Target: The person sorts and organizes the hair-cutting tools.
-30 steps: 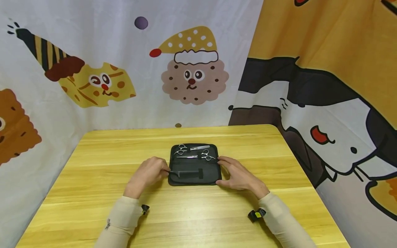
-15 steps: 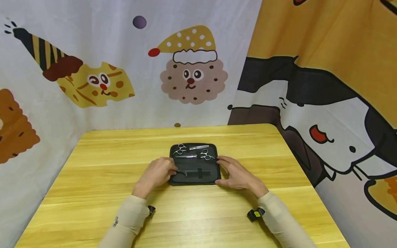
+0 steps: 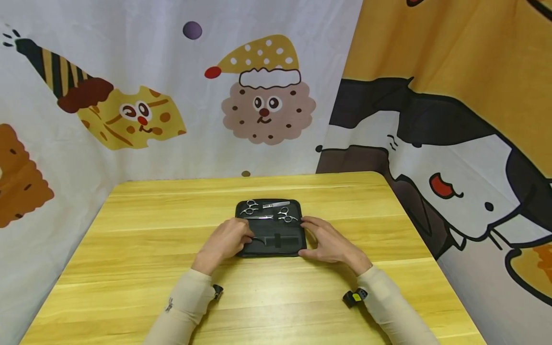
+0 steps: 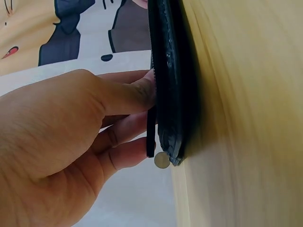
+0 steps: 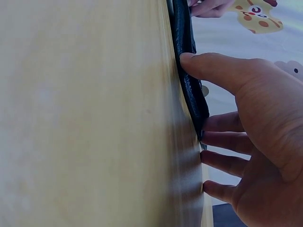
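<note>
A black case (image 3: 284, 229) lies spread flat on the table. My left hand (image 3: 229, 238) pinches the left end of a black comb (image 3: 288, 241), whose toothed part passes beneath a black strap (image 3: 278, 239) in the case. In the left wrist view, thumb and fingers hold the comb (image 4: 151, 135) close against the case (image 4: 173, 94). My right hand (image 3: 329, 241) rests at the case's right side. In the right wrist view its thumb touches the near edge and its loosely extended fingers reach the side. Two pairs of silver scissors, one upper (image 3: 277, 205) and one lower (image 3: 260, 217), lie in the case's far half.
The wooden table (image 3: 142, 211) carries the case near its middle. A printed curtain (image 3: 172, 57) hangs right behind the table's back edge and along its sides. Small black devices, one left (image 3: 218, 292) and one right (image 3: 353, 298), sit on the wrists.
My left hand has moved rightward, sliding the comb farther through the strap, so more of it shows on the strap's right. The right hand has stayed at the case's right side.
</note>
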`<state>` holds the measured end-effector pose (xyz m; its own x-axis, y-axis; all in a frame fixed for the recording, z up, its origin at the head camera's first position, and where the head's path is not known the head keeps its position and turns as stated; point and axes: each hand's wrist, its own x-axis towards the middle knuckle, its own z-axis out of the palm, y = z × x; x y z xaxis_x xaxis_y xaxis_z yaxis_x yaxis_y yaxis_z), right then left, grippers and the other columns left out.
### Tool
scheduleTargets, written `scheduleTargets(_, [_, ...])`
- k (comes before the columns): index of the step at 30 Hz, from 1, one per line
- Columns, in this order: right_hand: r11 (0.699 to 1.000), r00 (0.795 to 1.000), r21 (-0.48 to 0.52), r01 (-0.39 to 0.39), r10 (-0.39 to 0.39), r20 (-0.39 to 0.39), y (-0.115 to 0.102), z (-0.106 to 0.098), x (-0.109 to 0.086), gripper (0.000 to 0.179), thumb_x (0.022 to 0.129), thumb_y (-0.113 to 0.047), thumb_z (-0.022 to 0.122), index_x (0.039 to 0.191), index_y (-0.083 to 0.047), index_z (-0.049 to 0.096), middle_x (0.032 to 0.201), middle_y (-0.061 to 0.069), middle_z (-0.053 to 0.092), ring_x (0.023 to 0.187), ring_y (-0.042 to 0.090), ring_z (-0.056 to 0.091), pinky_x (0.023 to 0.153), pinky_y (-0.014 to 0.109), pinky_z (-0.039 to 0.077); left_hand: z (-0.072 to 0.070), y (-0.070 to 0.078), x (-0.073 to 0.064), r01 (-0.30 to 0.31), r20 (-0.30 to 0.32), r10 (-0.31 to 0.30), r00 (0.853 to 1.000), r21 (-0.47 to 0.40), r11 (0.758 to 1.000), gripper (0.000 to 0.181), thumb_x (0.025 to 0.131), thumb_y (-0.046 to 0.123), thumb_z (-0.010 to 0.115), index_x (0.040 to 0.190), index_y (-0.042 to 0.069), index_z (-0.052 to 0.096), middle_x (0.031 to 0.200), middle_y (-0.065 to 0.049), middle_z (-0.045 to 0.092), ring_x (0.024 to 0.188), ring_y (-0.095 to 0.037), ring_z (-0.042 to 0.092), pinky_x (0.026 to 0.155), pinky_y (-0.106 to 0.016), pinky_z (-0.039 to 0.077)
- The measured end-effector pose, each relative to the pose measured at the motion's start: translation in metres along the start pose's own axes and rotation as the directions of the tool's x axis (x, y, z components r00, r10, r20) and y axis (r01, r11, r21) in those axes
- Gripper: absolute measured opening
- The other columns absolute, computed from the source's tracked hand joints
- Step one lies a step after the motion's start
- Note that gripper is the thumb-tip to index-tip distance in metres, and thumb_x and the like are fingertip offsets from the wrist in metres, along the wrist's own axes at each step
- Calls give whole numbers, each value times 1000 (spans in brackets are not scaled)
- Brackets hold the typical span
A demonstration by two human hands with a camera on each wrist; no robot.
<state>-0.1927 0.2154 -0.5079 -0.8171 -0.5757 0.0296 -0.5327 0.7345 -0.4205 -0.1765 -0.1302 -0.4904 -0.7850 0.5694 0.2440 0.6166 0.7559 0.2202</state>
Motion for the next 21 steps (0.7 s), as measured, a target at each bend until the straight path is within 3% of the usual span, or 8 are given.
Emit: scheduleTargets(21, [1000, 1000, -3, -24, 24, 19, -2, -1, -1, 88, 93, -45, 92, 159, 3, 59, 175, 23, 49, 161, 46, 51, 134, 62, 43, 4, 5, 11, -23, -9, 22, 1000, -42, 999, 8, 94, 4, 90, 96, 12, 93, 86, -2, 80, 83, -19, 78, 76, -35, 68])
